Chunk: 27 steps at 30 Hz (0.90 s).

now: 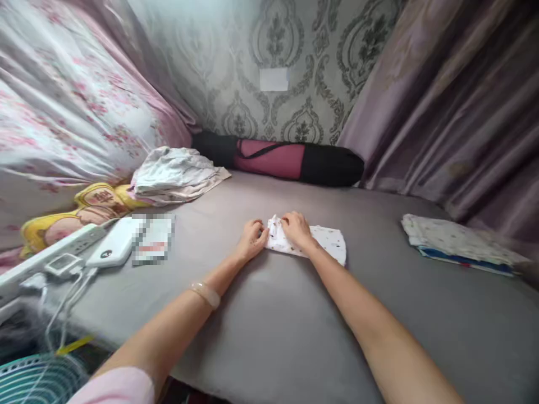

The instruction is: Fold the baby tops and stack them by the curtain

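A small white cloth with dark specks (326,240) lies folded on the grey bed sheet (269,325) in the middle of the view. My left hand (251,239) grips its left end with curled fingers. My right hand (297,229) rests on top of the cloth next to it, fingers bent and pinching the fabric's upper left edge. A pale bangle sits on my left wrist.
A stack of folded cloths (457,242) lies at the right. A crumpled light garment (174,175) is at the back left, a pink and black bag (290,160) against the wall. White power bank (113,242), power strip and cables at the left edge.
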{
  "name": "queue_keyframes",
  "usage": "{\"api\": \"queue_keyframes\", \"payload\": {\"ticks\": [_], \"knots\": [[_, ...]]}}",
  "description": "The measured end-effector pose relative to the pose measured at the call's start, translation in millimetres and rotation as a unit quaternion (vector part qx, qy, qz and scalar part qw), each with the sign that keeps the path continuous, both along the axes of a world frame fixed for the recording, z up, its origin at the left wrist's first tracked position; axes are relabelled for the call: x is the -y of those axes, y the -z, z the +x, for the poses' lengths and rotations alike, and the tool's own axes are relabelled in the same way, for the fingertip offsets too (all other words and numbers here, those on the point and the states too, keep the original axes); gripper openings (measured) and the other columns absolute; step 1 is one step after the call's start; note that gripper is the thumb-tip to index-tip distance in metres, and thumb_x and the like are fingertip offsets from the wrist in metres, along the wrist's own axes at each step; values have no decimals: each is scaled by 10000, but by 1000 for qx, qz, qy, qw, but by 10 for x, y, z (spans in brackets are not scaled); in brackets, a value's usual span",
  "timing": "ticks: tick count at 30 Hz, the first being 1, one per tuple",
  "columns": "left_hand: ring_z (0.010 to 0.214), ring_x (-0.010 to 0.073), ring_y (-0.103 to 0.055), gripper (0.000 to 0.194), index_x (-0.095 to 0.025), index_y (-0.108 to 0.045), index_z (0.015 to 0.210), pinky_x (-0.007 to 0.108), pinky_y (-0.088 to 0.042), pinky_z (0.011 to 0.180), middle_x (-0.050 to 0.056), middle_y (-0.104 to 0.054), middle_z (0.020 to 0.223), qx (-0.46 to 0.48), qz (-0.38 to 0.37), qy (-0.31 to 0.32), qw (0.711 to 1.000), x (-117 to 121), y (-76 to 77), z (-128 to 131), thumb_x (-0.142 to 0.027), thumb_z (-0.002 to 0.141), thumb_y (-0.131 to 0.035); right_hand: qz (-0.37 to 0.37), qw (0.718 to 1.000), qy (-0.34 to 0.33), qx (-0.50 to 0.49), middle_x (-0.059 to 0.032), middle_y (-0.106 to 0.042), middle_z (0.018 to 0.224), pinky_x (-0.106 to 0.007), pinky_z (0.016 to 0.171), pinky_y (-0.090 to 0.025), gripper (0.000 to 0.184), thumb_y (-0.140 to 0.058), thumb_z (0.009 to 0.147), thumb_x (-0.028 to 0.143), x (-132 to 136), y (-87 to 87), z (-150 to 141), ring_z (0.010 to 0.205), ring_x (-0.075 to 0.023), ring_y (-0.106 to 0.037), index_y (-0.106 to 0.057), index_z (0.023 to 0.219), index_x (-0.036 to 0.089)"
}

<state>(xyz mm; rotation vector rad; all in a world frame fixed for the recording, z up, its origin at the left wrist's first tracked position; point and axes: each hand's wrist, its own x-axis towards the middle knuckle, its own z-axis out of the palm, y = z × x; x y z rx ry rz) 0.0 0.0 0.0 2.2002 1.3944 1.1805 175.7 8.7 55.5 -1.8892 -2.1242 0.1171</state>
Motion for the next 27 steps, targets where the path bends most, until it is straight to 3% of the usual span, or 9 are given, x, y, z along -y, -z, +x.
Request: {"api": "queue_keyframes", "payload": {"ticks": [7, 11, 16, 20, 24, 27], "knots": [[1107, 226, -574, 167, -183, -597, 715, 395, -433, 1010, 126, -619, 1129, 0, -23, -10, 1000, 21, -1, 3, -277, 844, -547, -27, 999, 27, 0, -89, -653, 1089, -299, 846, -378, 210, -512, 926, 279, -70, 0, -91, 1032, -217, -563, -675, 1024, 189], [1139, 224, -554, 151, -186, -576, 724, 386, -418, 1028, 126, -605, 1158, 3, -35, -12, 999, 48, -24, 13, -247, 848, -516, 0, 999, 35, 13, -93, -643, 1101, -318, 866, -358, 186, -484, 939, 249, -36, 8, -112, 1055, -230, -544, -647, 1004, 189], [1134, 220, -549, 141, -192, -551, 715, 384, -409, 1034, 119, -602, 1151, -7, -48, -16, 999, 83, -75, 27, -222, 843, -501, 6, 999, 39, 16, -91, -645, 1111, -321, 874, -357, 225, -415, 976, 268, 9, 51, -101, 1063, -229, -543, -612, 1053, 193], [1129, 220, -550, 158, -196, -545, 705, 383, -416, 1026, 116, -602, 1146, -2, -55, -18, 998, 87, -83, 33, -241, 850, -500, -2, 999, 35, 31, -115, -641, 1147, -335, 896, -366, 298, -347, 979, 213, 105, -10, -101, 1078, -238, -545, -599, 1134, 180], [1119, 213, -553, 172, -197, -548, 752, 394, -408, 1033, 116, -611, 1115, 7, -43, -19, 999, 63, -76, 25, -262, 882, -455, 28, 997, -41, 54, -154, -592, 1271, -362, 1017, -313, 398, -275, 980, 199, 285, -43, -195, 1225, -251, -473, -579, 1227, 133], [1111, 207, -551, 199, -195, -558, 890, 407, -399, 1039, 110, -618, 1081, 13, -35, -35, 999, 45, -82, 14, -277, 919, -379, 2, 995, -89, 40, -184, -386, 1495, -387, 1139, -175, 543, -277, 991, 335, 385, 43, -304, 1400, -264, -288, -403, 1419, 25]]}}
